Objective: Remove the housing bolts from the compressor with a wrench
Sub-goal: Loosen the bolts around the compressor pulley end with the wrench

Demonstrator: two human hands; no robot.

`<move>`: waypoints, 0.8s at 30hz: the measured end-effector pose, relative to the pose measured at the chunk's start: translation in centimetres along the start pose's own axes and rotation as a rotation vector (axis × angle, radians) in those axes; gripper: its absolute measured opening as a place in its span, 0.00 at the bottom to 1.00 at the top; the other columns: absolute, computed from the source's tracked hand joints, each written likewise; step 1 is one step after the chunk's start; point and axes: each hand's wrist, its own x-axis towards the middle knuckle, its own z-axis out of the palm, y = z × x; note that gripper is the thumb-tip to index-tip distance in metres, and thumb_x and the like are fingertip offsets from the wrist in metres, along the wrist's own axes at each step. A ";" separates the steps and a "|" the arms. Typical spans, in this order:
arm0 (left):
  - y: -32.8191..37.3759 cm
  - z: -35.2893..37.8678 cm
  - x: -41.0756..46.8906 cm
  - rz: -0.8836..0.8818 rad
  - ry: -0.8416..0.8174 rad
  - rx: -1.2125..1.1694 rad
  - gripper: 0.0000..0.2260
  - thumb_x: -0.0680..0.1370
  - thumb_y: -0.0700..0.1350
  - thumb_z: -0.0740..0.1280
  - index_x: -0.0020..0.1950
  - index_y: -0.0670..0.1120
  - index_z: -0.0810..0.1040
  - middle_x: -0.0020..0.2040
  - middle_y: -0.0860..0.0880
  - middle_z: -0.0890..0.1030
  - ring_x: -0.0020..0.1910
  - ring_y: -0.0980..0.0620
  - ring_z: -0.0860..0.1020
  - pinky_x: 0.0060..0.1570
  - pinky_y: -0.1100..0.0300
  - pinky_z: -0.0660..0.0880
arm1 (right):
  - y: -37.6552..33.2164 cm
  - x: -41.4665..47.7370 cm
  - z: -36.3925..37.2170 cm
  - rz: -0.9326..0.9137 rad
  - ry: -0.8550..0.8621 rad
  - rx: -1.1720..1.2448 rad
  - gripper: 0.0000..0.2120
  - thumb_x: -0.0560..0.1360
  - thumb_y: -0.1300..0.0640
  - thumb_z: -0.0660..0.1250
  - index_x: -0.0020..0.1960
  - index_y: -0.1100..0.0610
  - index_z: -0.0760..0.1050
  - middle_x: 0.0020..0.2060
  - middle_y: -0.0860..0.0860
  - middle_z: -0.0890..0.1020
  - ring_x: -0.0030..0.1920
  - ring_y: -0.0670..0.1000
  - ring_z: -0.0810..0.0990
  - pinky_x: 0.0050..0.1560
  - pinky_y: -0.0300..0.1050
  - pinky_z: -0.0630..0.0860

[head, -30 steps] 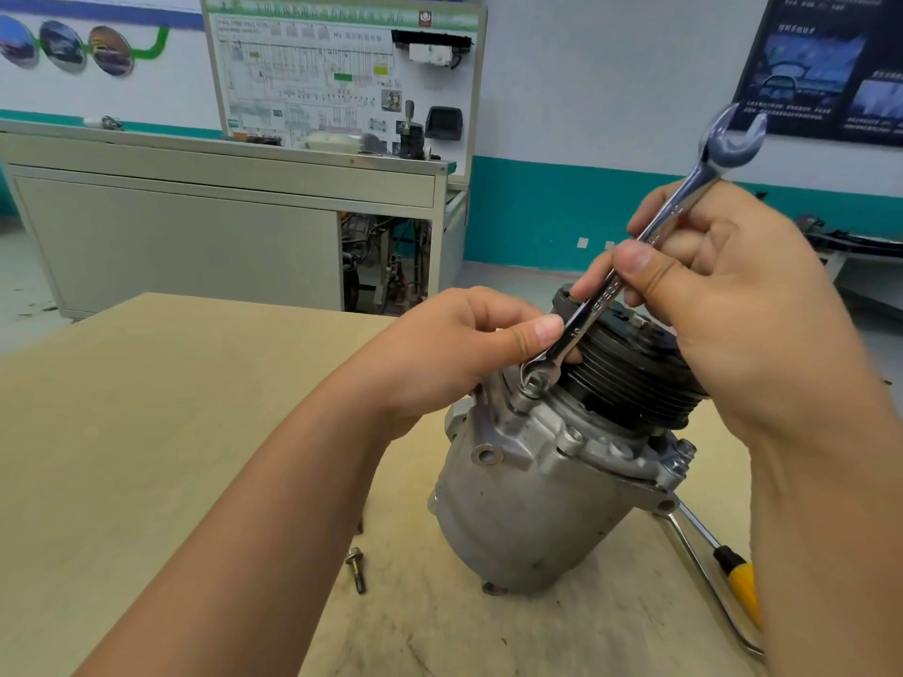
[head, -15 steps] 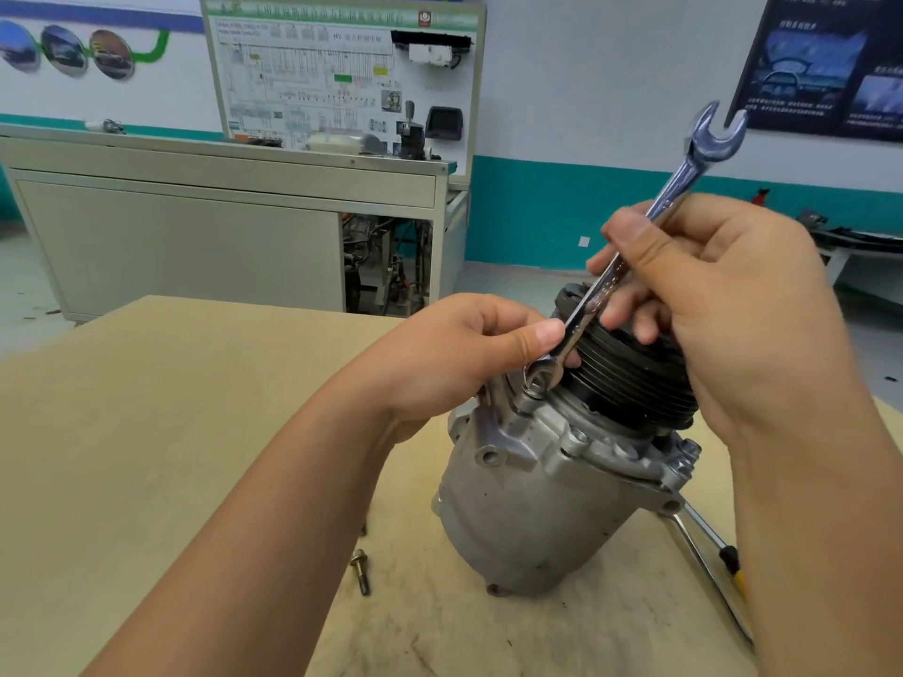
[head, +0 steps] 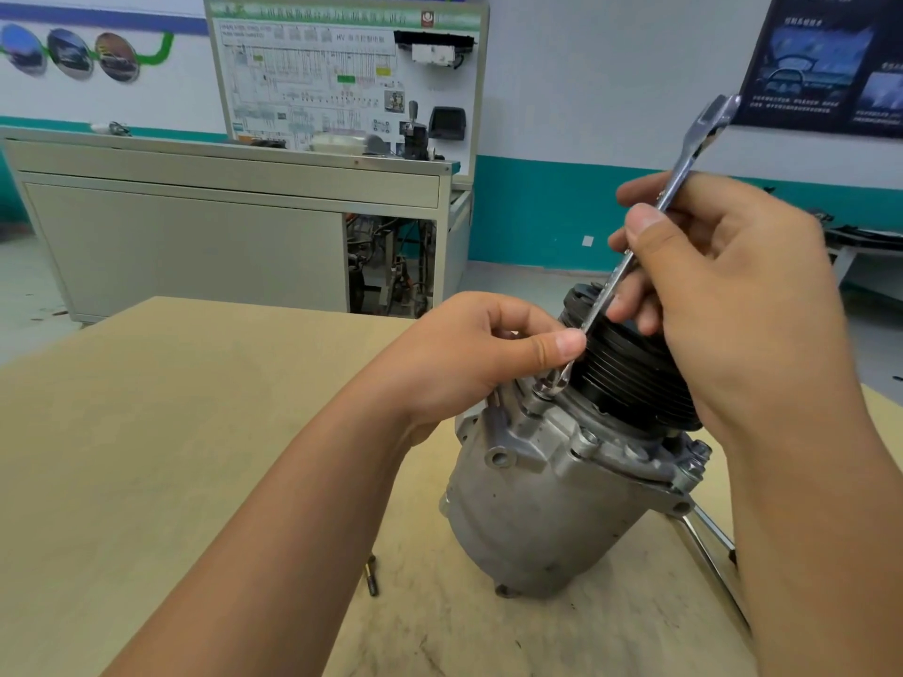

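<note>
A grey metal compressor (head: 542,510) with a black ribbed pulley (head: 630,378) stands tilted on the wooden table (head: 171,432). A silver combination wrench (head: 684,168) slants up to the right, its ring end seated on a housing bolt (head: 542,393) at the flange's top left. My right hand (head: 733,285) pinches the wrench's shank between thumb and fingers. My left hand (head: 479,354) is curled at the ring end, with its thumb pressing the wrench just above the bolt. One loose bolt (head: 371,576) lies on the table left of the compressor.
Metal tool handles (head: 708,544) lie on the table right of the compressor, partly hidden by my right arm. Beyond the table stand a grey cabinet (head: 220,237) and a wiring display board (head: 342,75). A dark poster (head: 830,61) hangs at the upper right.
The wrench's free end has swung leftward around the bolt, from far right to more upright. My right hand shifted left with it. My left hand has stayed at the ring end.
</note>
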 end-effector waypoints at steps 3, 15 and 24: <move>-0.1 -0.1 0.0 -0.001 -0.001 -0.024 0.08 0.65 0.56 0.71 0.35 0.52 0.82 0.33 0.53 0.79 0.33 0.58 0.74 0.38 0.64 0.71 | -0.1 0.0 0.0 -0.003 -0.035 0.084 0.09 0.80 0.61 0.61 0.47 0.49 0.76 0.35 0.48 0.81 0.24 0.46 0.77 0.25 0.35 0.70; -0.3 -0.2 0.2 0.026 -0.002 -0.164 0.03 0.69 0.51 0.73 0.39 0.53 0.84 0.42 0.48 0.82 0.45 0.53 0.79 0.49 0.59 0.74 | -0.5 -0.3 0.3 -0.048 -0.113 0.153 0.12 0.81 0.62 0.58 0.43 0.49 0.73 0.33 0.46 0.83 0.25 0.45 0.78 0.25 0.35 0.71; -0.3 0.0 0.0 0.050 -0.066 -0.309 0.11 0.70 0.47 0.67 0.48 0.45 0.84 0.46 0.50 0.85 0.50 0.57 0.81 0.50 0.68 0.76 | -0.6 -0.2 -0.4 -0.018 -0.294 0.342 0.10 0.78 0.61 0.55 0.43 0.53 0.73 0.31 0.48 0.80 0.27 0.44 0.76 0.27 0.33 0.71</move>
